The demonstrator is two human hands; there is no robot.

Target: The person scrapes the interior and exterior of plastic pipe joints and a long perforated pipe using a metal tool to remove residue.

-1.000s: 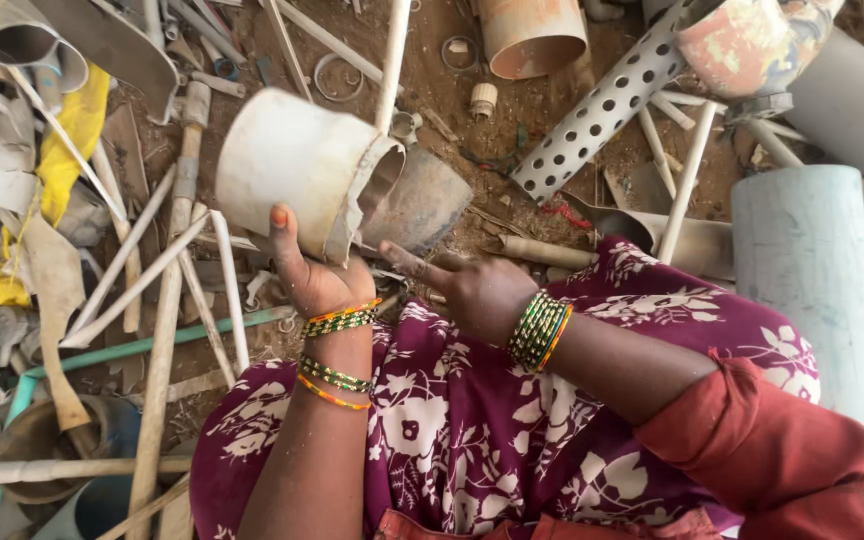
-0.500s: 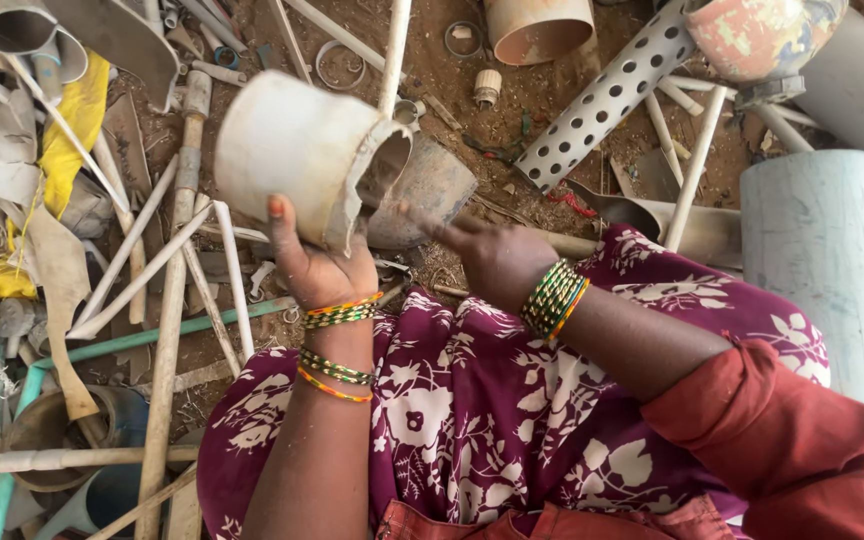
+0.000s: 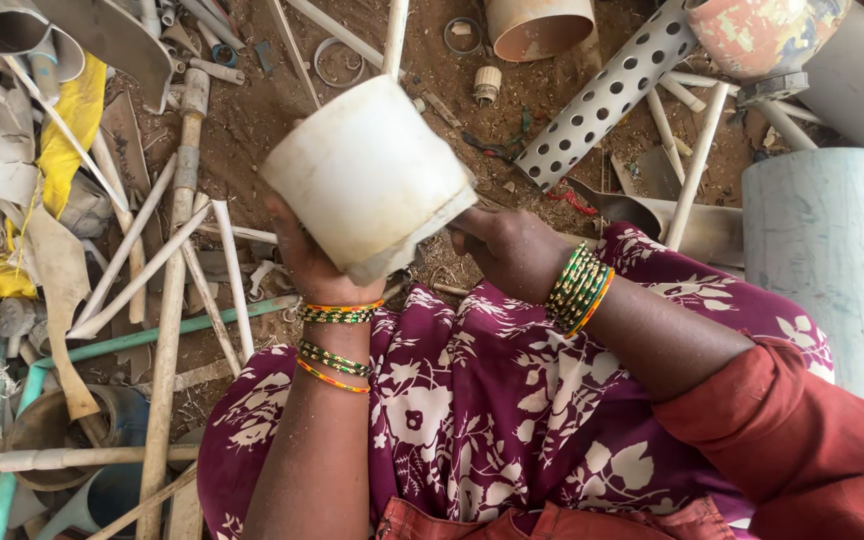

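Item one: a short, wide white pipe section [image 3: 367,175], dusty and scuffed, which we hold above our lap over the ground. Our left hand [image 3: 307,265] cups it from below and behind, fingers wrapped against its far side and mostly hidden; the grip is closed on the piece. It is tilted, its lower open end facing toward our right hand [image 3: 512,250].

Item two: our right hand, curled at the lower rim of the pipe section. Its fingers are bent inward and touch the rim or reach just inside it; we cannot tell whether they pinch the wall or only rest there.

Item three: bangles, green and orange, on both wrists, a thick stack [image 3: 580,290] on the right.

Item four: maroon cloth with a white flower print [image 3: 472,400] across our lap, below both hands.

Surroundings, on the dirt ground [image 3: 432,70]:
- a grey perforated pipe [image 3: 607,95], lying at a slant, beyond the right hand;
- a large pale grey pipe [image 3: 817,250], at the right edge;
- a brownish pipe end [image 3: 537,25], at the top;
- thin white tubes [image 3: 167,260], crossed in a loose heap at left;
- a green tube [image 3: 167,330], lying near our left knee;
- a yellow scrap [image 3: 67,135], far left.
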